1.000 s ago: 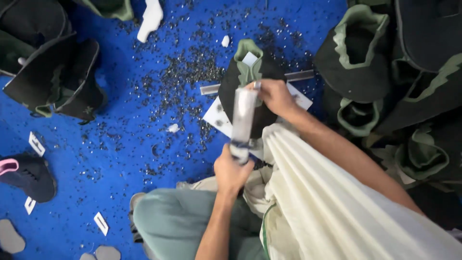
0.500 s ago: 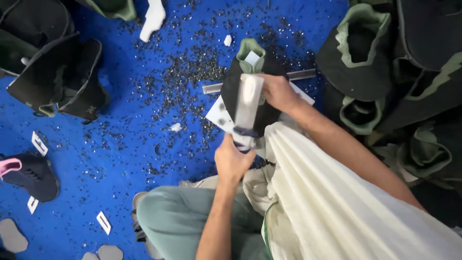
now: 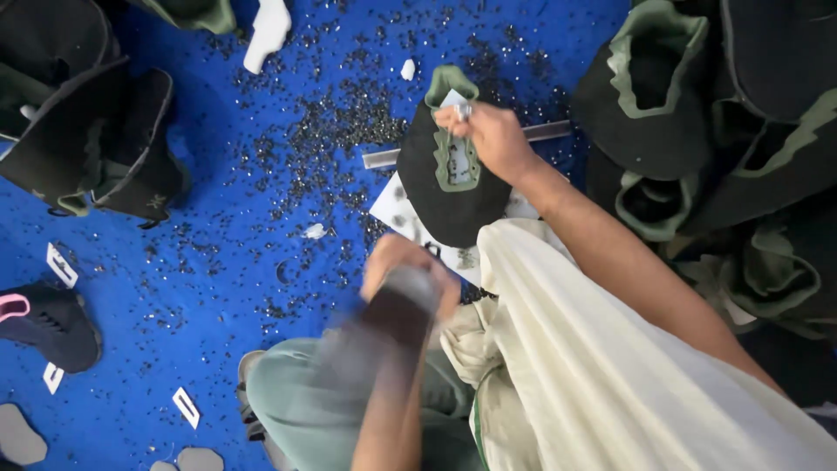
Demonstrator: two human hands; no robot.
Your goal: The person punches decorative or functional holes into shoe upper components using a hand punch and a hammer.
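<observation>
Blue floor mat [image 3: 218, 218], strewn with small black punchings. Heaps of black-and-green shoe uppers [image 3: 697, 131] along the right edge, more at upper left. One black shoe upper with green tongue [image 3: 449, 187] lying on white paper at centre. Right hand [image 3: 488, 135] on its top end, fingers pinched on a small metal piece. Left hand [image 3: 405, 279] just below, blurred, wrapped around a dark cylindrical tool [image 3: 397, 310].
</observation>
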